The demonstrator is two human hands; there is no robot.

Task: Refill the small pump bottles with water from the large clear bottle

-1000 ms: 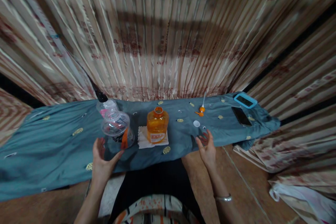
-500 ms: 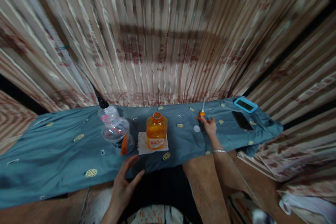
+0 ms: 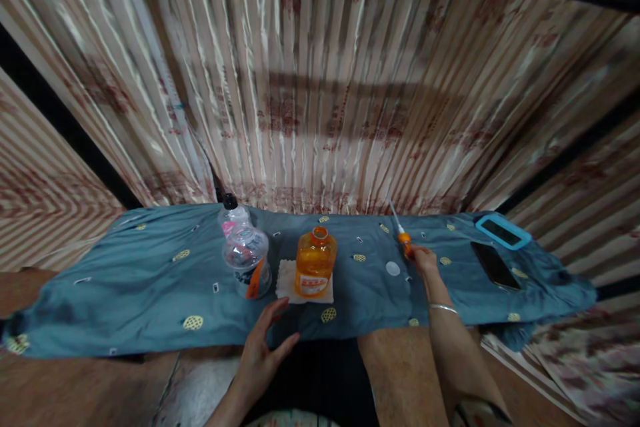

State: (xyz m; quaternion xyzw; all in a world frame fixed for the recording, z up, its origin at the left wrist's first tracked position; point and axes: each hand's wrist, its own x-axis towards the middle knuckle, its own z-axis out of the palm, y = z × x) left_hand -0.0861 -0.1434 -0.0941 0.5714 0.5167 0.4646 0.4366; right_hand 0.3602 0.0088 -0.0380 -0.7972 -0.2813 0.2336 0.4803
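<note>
Pump (image 3: 405,239) now in right fingers (image 3: 419,253); teal cloth (image 3: 150,300) below, curtain (image 3: 320,160) behind

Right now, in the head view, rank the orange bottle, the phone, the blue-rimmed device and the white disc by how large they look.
Largest to smallest:
1. Orange bottle
2. Phone and blue-rimmed device: too alike to rank
3. White disc

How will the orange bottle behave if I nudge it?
The orange bottle likely feels weighty, since liquid seems visible inside. Tipped, it may spill through its uncapped mouth. Pushed, it could drag the pale cloth beneath it.
</note>
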